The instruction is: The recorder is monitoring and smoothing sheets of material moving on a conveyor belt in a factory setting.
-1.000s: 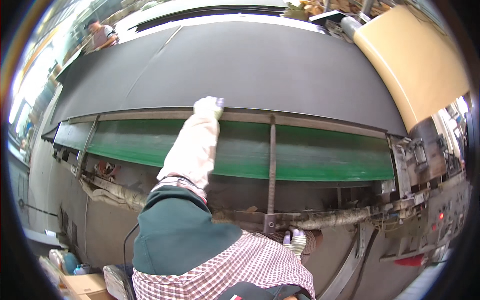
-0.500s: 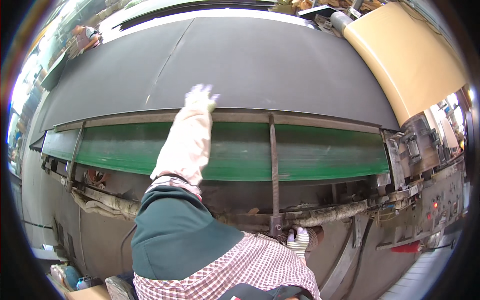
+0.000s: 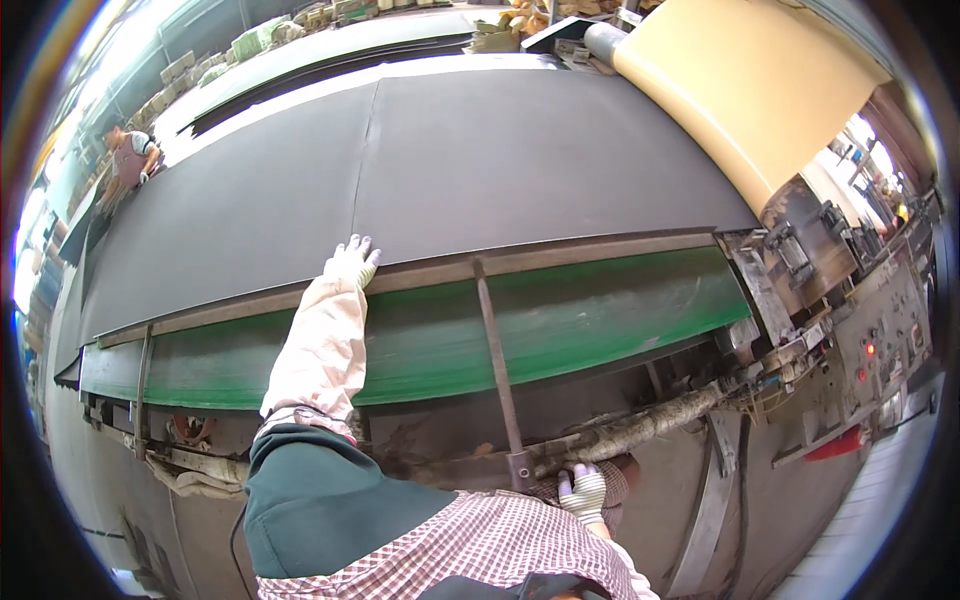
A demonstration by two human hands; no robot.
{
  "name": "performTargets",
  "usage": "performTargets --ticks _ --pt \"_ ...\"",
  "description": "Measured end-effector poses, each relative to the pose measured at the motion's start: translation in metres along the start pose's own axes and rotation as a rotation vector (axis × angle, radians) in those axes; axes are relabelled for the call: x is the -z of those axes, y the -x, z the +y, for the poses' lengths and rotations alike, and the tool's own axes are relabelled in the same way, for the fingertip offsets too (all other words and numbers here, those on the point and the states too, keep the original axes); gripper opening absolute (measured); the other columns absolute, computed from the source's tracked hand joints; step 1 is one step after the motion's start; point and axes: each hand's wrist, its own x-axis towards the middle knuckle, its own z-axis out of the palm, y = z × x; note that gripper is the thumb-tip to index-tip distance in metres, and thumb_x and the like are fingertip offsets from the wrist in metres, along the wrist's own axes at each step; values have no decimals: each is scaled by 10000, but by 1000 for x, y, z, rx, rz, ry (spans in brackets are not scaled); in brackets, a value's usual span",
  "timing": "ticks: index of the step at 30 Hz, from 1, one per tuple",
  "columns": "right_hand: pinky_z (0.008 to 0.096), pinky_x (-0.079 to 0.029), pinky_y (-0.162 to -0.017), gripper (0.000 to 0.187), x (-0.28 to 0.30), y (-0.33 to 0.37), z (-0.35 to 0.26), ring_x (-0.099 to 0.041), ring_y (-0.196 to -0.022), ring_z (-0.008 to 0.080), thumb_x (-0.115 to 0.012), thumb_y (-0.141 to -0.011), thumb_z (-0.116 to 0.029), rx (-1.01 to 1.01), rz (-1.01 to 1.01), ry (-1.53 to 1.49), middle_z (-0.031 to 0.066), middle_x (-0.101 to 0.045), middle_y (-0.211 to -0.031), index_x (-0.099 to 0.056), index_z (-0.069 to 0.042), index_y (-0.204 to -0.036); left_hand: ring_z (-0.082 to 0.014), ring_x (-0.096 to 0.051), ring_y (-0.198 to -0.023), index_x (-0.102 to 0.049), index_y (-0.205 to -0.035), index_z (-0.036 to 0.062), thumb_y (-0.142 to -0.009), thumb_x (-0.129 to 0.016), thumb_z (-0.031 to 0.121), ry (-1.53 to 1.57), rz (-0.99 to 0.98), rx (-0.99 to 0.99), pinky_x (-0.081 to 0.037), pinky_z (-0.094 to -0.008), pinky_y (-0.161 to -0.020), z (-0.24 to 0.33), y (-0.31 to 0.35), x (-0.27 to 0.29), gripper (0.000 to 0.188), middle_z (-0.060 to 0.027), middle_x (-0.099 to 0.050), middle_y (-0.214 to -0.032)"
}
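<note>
My left hand (image 3: 352, 264), in a pale glove with lilac fingertips, lies at the near edge of a dark grey sheet (image 3: 520, 160). Its fingers are spread over the sheet, at the near end of a thin seam (image 3: 363, 158). Left of this seam extends another dark grey sheet (image 3: 230, 215). Lower down, my right hand (image 3: 586, 496), in a striped glove, rests on dark checked cloth (image 3: 614, 485) with thumb and fingers apart. It is close to a steel post (image 3: 496, 365), and I see nothing held in it.
Below the sheets runs a green belt (image 3: 610, 310), with a wrapped pipe (image 3: 650, 425) nearer me. A tan curved sheet (image 3: 740, 85) stands at far right, above a control panel (image 3: 880, 350) with red lights. A person (image 3: 130, 160) stands at far left.
My left hand has come back toward me and left, from farther over the sheet to the seam's near end. The view has shifted and tilted. My right hand stays by the post.
</note>
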Motion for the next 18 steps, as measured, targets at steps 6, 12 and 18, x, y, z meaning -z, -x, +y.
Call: performTargets --ticks 6,12,18 --pt "489 -486 -717 168 5 -1 4 -607 -770 374 -681 -826 -207 50 11 -25 160 -646 -839 -656 -81 -933 -389 -307 -1460 -317 -1563 256 -1007 -329 625 -67 -132 -92 -275 -477 -1203 100 -10 19 667 -102 -275 -1628" --pt "488 -504 -699 178 9 -4 9 -621 -753 364 -674 -824 -204 103 36 -73 160 -651 -820 -664 -66 -936 -368 -438 -1348 -442 -1499 249 -967 -347 692 -154 -101 -214 -346 -499 -1149 198 -20 16 699 -110 -475 -1487" --pt "499 -505 -693 214 6 2 20 -621 -763 362 -665 -801 -200 122 34 -89 151 -650 -858 -661 -55 -958 -355 -503 -1262 -550 -1415 230 -968 -338 694 -177 -50 -286 -393 -461 -1095 298 -19 11 678 -110 -558 -1400"
